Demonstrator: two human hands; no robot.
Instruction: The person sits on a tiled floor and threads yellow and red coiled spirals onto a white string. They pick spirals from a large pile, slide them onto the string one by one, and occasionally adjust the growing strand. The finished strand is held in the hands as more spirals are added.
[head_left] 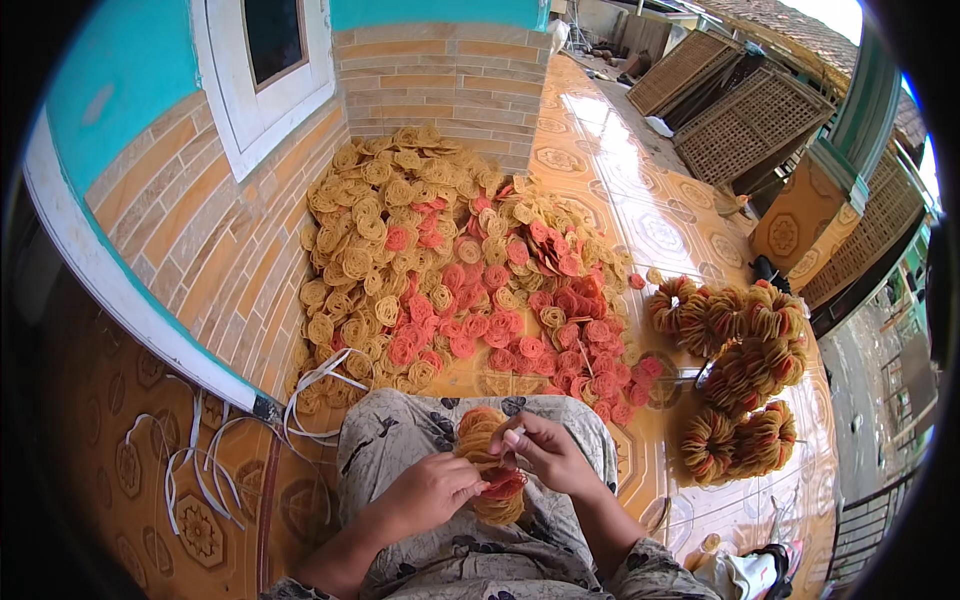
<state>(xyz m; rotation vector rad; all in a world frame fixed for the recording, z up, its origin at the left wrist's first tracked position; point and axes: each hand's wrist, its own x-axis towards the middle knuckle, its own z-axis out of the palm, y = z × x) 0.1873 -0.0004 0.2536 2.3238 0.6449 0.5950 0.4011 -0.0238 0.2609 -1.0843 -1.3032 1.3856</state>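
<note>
Yellow and red-pink coiled crackers heaped on glossy orange patterned floor tiles; grey flowered cloth over lap; turquoise wall above tan bricks.

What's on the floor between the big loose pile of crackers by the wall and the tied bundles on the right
In the head view, mostly bare patterned floor tile separates the loose pile from the tied bundles; one or two stray crackers lie in the gap.

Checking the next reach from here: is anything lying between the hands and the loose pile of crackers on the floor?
Nothing visible does. Both the left hand and right hand hold a stack of crackers over the lap; beyond the knees, the loose pile begins directly on the tiled floor.
</note>
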